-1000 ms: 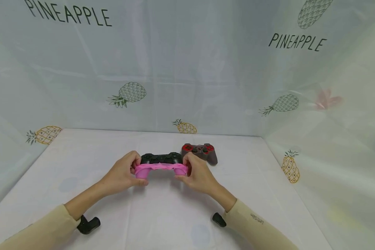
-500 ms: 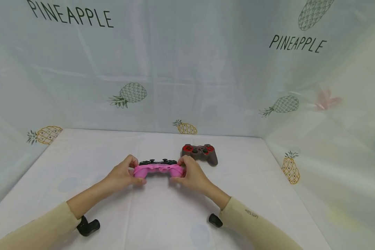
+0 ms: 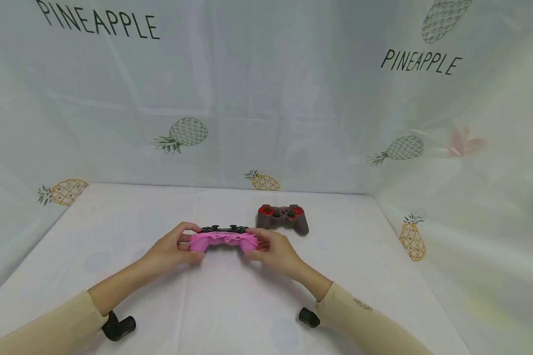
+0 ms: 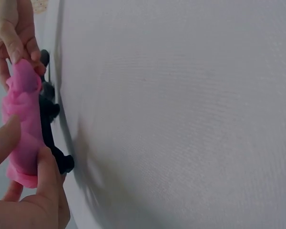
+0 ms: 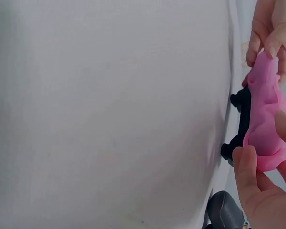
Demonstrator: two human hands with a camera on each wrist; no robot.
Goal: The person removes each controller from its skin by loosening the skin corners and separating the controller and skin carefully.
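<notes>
A black game controller is held above the white table with its thumbsticks upward. A pink stretchy cover wraps its near side and both handles. My left hand holds the left handle, thumb on the near side and fingers over the top and outer end. The right handle is gripped by my right hand in the same way. In the left wrist view the wrinkled pink cover spans from one hand to the other. The right wrist view shows two thumbsticks on the black controller. Its underside is hidden.
A dark brown controller with red button areas lies just behind my right hand on the white tablecloth. Black wrist-worn devices hang below both sleeves. A pineapple-printed curtain stands behind the table.
The black controller has tipped back, showing less of its body, and has come slightly lower and left. Both hands keep hold of it, and the right index finger now reaches further over its top.
</notes>
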